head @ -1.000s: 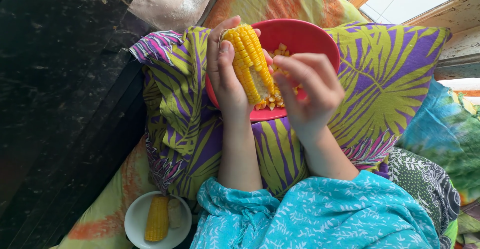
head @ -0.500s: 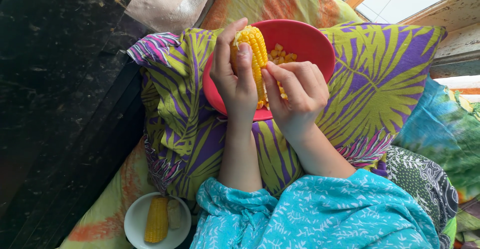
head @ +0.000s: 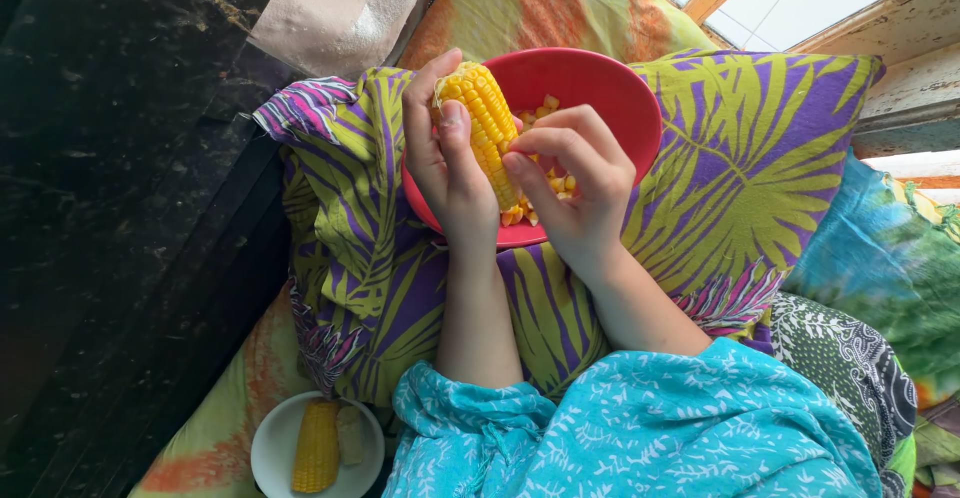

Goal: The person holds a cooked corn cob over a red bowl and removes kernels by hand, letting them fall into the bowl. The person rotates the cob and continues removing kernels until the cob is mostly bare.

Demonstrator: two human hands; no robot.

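Kernel-stripping is under way: the left hand (head: 445, 173) is curled shut around the corn cob (head: 485, 128) above the red bowl (head: 620, 98), the right hand (head: 580, 183) pinching kernels off beside its thumb, so the next pull probably needs a fresh row

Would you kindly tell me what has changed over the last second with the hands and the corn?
The left hand turned the corn cob more upright; the right hand slid down toward its lower end. Both keep their hold, over the red bowl. The white bowl stayed put.
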